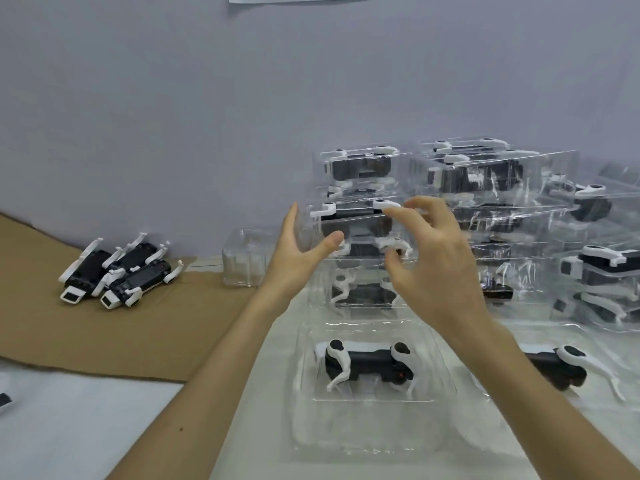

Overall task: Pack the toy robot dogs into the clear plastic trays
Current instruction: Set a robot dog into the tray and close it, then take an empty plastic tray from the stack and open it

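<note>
**A:** Eyes on the packed tray (313,233), up at the back-centre of the desk (86,427). A toy dog (356,223) lies in it, black body with white legs, and it sits over the stack (360,292) of filled trays.

**B:** And it's right between the hands. The left hand (294,251) is flat and open, fingers straight up the tray's left wall, thumb reaching across the front.

**A:** The right hand (429,258)?

**B:** Its fingers are loosely curled at the tray's right end, by the dog's white leg. It's blurred, so I can't tell whether they pinch the plastic or only hover there.

**A:** So how do you do this step well?

**B:** My read: bear on the walls, not the thin top, because that plastic will flex. Square the tray over the ones beneath it, then ease both sides off evenly so the stack doesn't lean.

**A:** Moving outward, there's a front tray (304,375) towards the near edge, with a dog of its own inside.

**B:** More stacks (502,188) crowd the right side of the desk. An empty tray (242,258) sits just left of the hands, against the wall (173,116).

**A:** And the loose dogs (114,271) lie well apart on the cardboard (104,334) at the back left, not yet packed.
</note>
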`<action>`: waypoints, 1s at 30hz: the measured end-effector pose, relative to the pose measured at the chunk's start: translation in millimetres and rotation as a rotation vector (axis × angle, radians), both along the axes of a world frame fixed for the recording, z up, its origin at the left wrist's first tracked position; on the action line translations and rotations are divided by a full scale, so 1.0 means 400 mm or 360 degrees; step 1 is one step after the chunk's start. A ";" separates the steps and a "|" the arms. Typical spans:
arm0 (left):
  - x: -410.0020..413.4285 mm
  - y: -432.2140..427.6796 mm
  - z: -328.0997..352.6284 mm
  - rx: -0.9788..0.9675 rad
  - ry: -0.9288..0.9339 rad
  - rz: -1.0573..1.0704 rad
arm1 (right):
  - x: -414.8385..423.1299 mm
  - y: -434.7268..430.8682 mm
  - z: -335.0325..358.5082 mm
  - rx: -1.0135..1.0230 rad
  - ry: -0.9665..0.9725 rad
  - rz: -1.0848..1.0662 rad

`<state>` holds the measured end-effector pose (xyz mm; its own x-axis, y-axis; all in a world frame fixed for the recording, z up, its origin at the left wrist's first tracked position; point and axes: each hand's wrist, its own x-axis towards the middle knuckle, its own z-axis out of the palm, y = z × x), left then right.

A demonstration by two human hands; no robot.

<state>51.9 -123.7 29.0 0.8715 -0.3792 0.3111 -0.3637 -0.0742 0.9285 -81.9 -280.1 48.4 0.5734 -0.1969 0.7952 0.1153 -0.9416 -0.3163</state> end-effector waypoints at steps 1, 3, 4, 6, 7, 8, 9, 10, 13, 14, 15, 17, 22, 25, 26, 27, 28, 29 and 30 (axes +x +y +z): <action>0.000 -0.004 0.003 -0.0017 -0.0016 0.0011 | 0.005 0.006 -0.003 0.0017 -0.0009 0.0011; 0.000 -0.013 0.011 -0.0016 -0.0049 0.0022 | 0.016 0.015 -0.005 0.0058 -0.0030 0.0000; 0.000 -0.018 0.016 0.0001 -0.0058 0.0019 | 0.021 0.018 -0.006 0.0070 -0.0033 -0.0016; 0.004 -0.025 0.023 0.0029 -0.0049 0.0014 | 0.028 0.022 -0.007 0.0074 -0.0007 -0.0059; 0.007 -0.028 0.025 0.0040 -0.0033 0.0011 | 0.031 0.025 -0.009 0.0077 0.0010 -0.0086; 0.010 -0.031 0.026 0.0052 -0.0014 -0.0004 | 0.033 0.028 -0.012 0.0085 0.0022 -0.0116; 0.013 -0.034 0.027 0.0064 0.0005 -0.0029 | 0.035 0.031 -0.016 0.0094 0.0029 -0.0144; 0.015 -0.036 0.027 0.0070 0.0022 -0.0053 | 0.036 0.033 -0.020 0.0100 0.0030 -0.0165; 0.019 -0.037 0.030 0.0093 0.0056 -0.0104 | 0.037 0.035 -0.030 0.0107 0.0019 -0.0203; 0.020 -0.034 0.031 0.0111 0.0069 -0.0124 | 0.036 0.035 -0.033 0.0108 0.0021 -0.0211; 0.022 -0.029 0.030 0.0129 0.0081 -0.0143 | 0.035 0.036 -0.036 0.0115 0.0025 -0.0213; 0.024 -0.015 0.023 0.0121 0.0063 -0.0144 | 0.032 0.040 -0.037 0.0158 0.0033 -0.0177; -0.004 0.019 -0.015 -0.0015 -0.0028 -0.0038 | 0.027 0.037 -0.017 0.0255 0.0036 -0.0127; -0.021 0.033 -0.034 0.0001 -0.0030 -0.0014 | 0.025 0.045 -0.013 0.0258 0.0049 -0.0109; -0.026 0.038 -0.038 0.0002 -0.0018 0.0000 | 0.024 0.049 -0.013 0.0263 0.0049 -0.0097; -0.032 0.045 -0.042 -0.0003 -0.0005 0.0015 | 0.024 0.052 -0.013 0.0271 0.0041 -0.0082; -0.037 0.053 -0.048 -0.0008 0.0010 0.0029 | 0.023 0.054 -0.011 0.0280 0.0025 -0.0065; -0.043 0.063 -0.054 -0.0007 0.0027 0.0036 | 0.021 0.055 -0.009 0.0292 0.0003 -0.0043; -0.047 0.076 -0.061 0.0012 0.0033 0.0035 | 0.019 0.056 -0.005 0.0309 -0.0028 -0.0019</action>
<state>33.2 -93.3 4.4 0.8857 -0.3622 0.2903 -0.3429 -0.0890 0.9352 -74.3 -257.6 46.3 0.5563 -0.3541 0.7517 0.1120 -0.8645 -0.4901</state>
